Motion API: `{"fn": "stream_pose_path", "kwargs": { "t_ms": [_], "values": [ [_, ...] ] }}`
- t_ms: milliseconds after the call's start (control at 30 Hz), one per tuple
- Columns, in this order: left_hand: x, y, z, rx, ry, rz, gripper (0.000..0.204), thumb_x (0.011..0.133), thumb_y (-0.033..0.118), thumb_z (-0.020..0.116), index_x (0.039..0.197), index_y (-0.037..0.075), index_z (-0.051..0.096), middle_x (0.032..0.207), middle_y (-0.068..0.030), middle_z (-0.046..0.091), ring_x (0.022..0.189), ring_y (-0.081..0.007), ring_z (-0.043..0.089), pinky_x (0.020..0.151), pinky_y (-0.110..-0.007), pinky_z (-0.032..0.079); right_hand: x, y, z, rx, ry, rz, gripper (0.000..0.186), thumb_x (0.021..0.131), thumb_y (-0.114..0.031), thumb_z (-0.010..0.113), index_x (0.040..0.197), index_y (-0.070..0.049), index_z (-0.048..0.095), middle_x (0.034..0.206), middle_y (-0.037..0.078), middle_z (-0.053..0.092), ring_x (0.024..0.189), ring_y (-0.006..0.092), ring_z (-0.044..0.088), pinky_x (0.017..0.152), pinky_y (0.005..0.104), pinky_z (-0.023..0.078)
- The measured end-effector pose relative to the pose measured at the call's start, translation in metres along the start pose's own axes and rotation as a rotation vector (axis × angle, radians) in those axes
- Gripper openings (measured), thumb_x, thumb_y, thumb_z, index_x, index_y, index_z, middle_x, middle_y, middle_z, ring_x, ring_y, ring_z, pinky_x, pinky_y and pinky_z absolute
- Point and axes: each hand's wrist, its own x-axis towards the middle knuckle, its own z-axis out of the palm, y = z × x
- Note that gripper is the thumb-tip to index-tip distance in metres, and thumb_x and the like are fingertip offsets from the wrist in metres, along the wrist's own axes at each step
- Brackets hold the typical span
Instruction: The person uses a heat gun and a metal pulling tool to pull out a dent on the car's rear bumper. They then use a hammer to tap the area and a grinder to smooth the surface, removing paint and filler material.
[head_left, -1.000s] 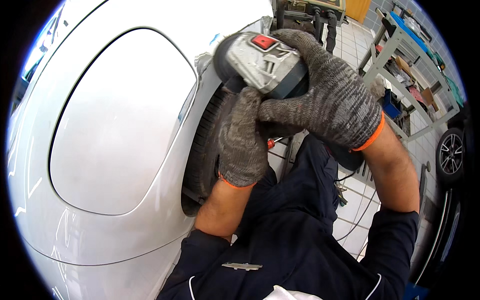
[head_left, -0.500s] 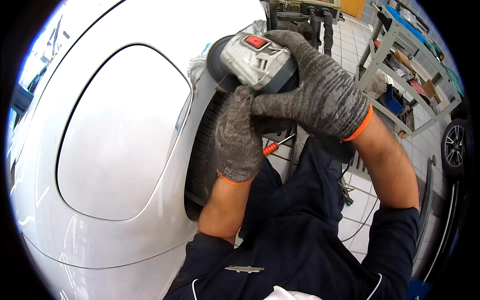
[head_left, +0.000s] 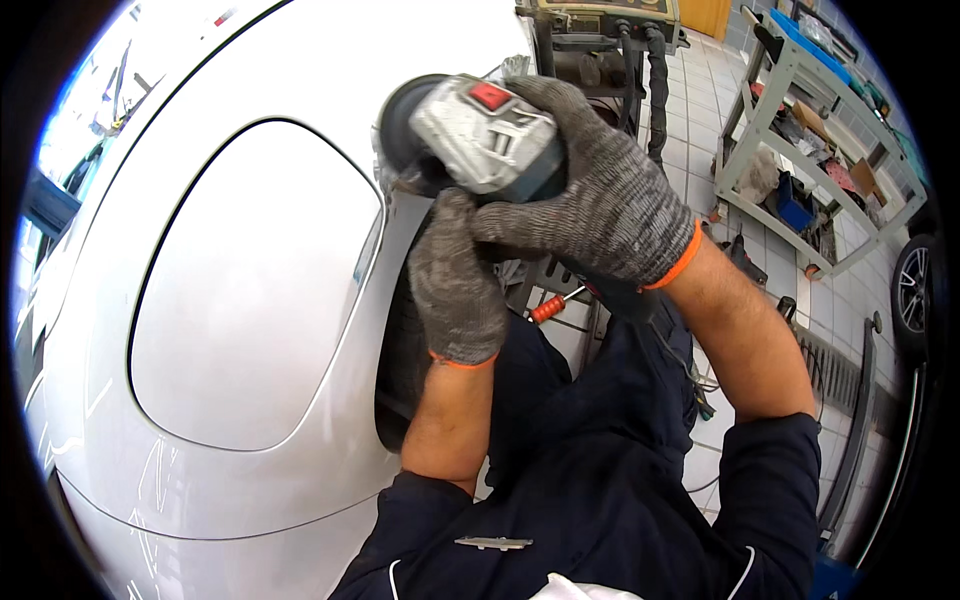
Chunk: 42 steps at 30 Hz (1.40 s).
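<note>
I see an angle grinder with a silver head and red button, its dark disc at the scraped, crumpled edge of a white car panel above the wheel arch. My gloved right hand is wrapped round the grinder's body from the right, thumb pointing left. My gloved left hand is closed on its underside, beside the tyre; some fingers are hidden. The panel carries a rounded flap. A red-handled tool with a metal shaft lies below the grinder.
A machine with thick hoses stands beyond the car. At right are a grey metal trolley with assorted items and a blue bin, another car's wheel, and long metal rails. A cable runs over the tiled floor beside my legs.
Both hands and the grinder have moved left and slightly downward in view, the disc closer to the panel edge. The view has shifted slightly, showing more of the red-handled tool.
</note>
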Motion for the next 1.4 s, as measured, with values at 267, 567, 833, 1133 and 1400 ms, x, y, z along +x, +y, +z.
{"fn": "stream_pose_path", "kwargs": {
  "t_ms": [267, 567, 833, 1133, 1400],
  "values": [
    [-0.001, -0.02, -0.001, 0.206, 0.029, 0.132, 0.049, 0.111, 0.039, 0.034, 0.13, 0.001, 0.057, 0.12, -0.0125, 0.066, 0.111, -0.0245, 0.065, 0.095, -0.037, 0.053, 0.0, -0.003, 0.005, 0.018, -0.004, 0.042, 0.101, 0.068, -0.04, 0.095, 0.145, -0.002, 0.043, 0.133, 0.019, 0.06, 0.121, 0.0264, 0.061, 0.103, 0.0378, 0.052],
    [0.001, -0.009, 0.016, 0.158, 0.009, 0.069, 0.055, 0.108, 0.049, 0.041, 0.127, 0.0, 0.059, 0.113, -0.0129, 0.068, 0.1, -0.0227, 0.067, 0.087, -0.035, 0.054, 0.01, 0.023, 0.002, 0.123, 0.038, 0.05, 0.106, 0.066, -0.047, 0.092, 0.146, 0.0, 0.041, 0.127, 0.023, 0.062, 0.113, 0.032, 0.065, 0.095, 0.0383, 0.057],
    [0.002, -0.022, 0.019, 0.191, -0.027, 0.146, 0.049, 0.109, 0.044, 0.038, 0.125, 0.003, 0.059, 0.111, -0.0113, 0.068, 0.093, -0.0218, 0.066, 0.08, -0.035, 0.054, 0.012, 0.021, -0.002, -0.024, 0.068, 0.027, 0.108, 0.066, -0.051, 0.089, 0.146, 0.003, 0.04, 0.125, 0.028, 0.064, 0.114, 0.0353, 0.067, 0.1, 0.0382, 0.054],
    [0.012, -0.027, 0.025, 0.219, -0.019, 0.118, 0.049, 0.109, 0.044, 0.041, 0.13, 0.003, 0.058, 0.118, -0.0106, 0.067, 0.1, -0.0202, 0.065, 0.084, -0.033, 0.052, 0.02, 0.023, -0.009, 0.091, 0.03, 0.147, 0.109, 0.064, -0.049, 0.093, 0.147, -0.001, 0.041, 0.128, 0.026, 0.061, 0.119, 0.0322, 0.062, 0.102, 0.0388, 0.052],
    [0.011, -0.036, 0.033, 0.399, -0.013, 0.216, 0.048, 0.11, 0.039, 0.04, 0.134, 0.001, 0.056, 0.121, -0.011, 0.066, 0.098, -0.0189, 0.064, 0.083, -0.032, 0.052, 0.024, 0.035, -0.022, 0.031, 0.008, 0.157, 0.111, 0.065, -0.056, 0.088, 0.147, 0.004, 0.041, 0.122, 0.029, 0.065, 0.112, 0.0336, 0.068, 0.097, 0.0384, 0.056]
  ]
}}
